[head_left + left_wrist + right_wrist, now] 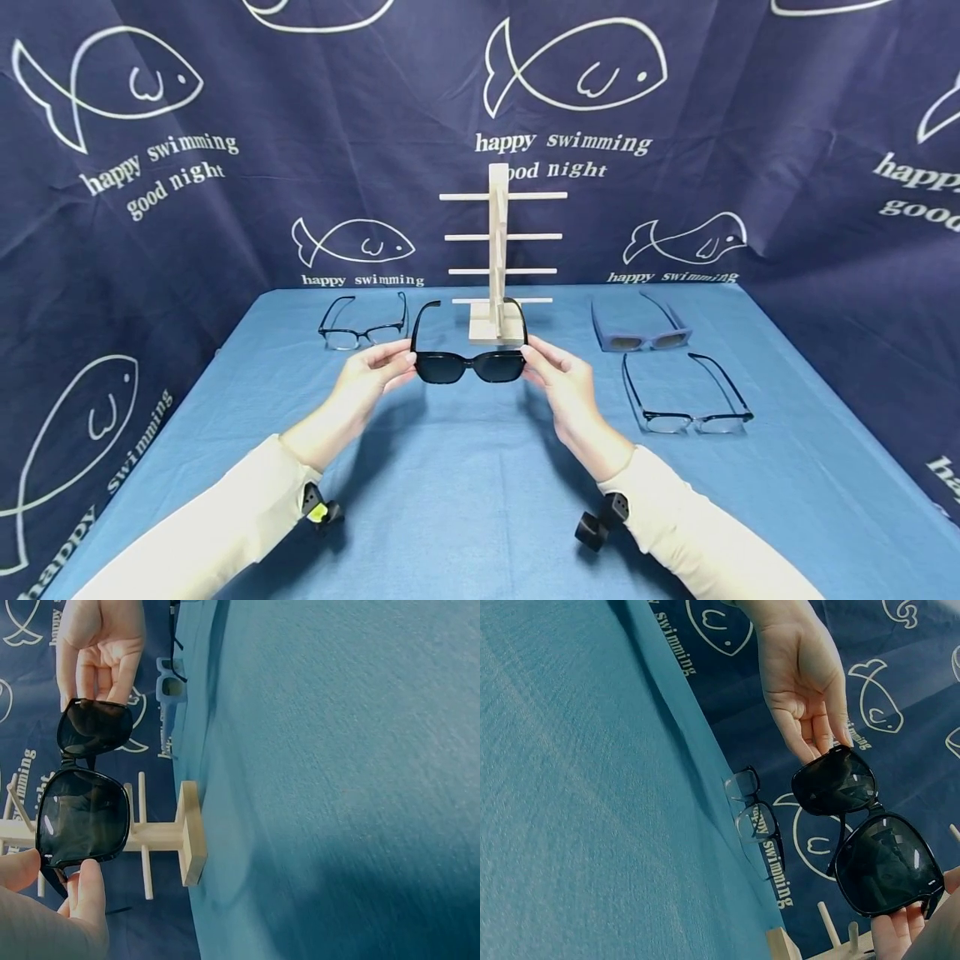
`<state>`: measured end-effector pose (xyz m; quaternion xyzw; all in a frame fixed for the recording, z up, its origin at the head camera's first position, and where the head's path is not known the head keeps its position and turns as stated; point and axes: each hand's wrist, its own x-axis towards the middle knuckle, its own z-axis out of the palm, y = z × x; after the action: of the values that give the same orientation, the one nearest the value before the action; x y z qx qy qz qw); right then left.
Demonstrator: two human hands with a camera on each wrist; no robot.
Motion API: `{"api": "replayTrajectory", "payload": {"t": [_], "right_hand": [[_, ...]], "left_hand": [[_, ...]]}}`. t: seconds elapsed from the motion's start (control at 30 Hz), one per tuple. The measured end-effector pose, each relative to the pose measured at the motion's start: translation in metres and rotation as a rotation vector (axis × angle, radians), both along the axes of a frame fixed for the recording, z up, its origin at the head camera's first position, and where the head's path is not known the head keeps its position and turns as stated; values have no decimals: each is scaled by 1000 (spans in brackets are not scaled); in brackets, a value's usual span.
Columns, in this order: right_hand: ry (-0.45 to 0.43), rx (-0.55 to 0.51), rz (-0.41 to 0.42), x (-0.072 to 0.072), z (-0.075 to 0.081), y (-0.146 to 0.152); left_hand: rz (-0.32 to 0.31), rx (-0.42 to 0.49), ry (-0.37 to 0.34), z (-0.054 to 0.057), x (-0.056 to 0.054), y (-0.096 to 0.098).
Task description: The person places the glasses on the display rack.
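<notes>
Black sunglasses point(442, 368) with dark lenses are held up in front of the wooden rack, temples unfolded and pointing away from me. My left hand point(365, 385) pinches the frame's left corner between thumb and fingers. At the opposite corner, my right hand point(564, 385) pinches the frame the same way. Both wrist views show the dark lenses point(82, 814) point(889, 862) spanning between the two hands, lifted off the cloth. Behind them stands the wooden display rack point(498, 242), a post with several crossbars on a small base; I see nothing hanging on its bars.
Clear glasses with a dark frame point(365, 335) lie open at the back left. On the right lie blue sunglasses point(647, 341) and, nearer, another pair of clear glasses point(695, 422). A blue cloth point(480, 517) covers the table; a navy printed curtain point(420, 100) hangs behind.
</notes>
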<state>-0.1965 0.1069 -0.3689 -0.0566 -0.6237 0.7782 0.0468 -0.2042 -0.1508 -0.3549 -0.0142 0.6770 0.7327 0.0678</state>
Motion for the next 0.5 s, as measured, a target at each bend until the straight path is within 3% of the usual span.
{"api": "replayTrajectory", "payload": {"t": [0.5], "right_hand": [[-6, -13, -3, -4, 1, 10]], "left_hand": [[1, 3, 10, 3, -7, 11]]}}
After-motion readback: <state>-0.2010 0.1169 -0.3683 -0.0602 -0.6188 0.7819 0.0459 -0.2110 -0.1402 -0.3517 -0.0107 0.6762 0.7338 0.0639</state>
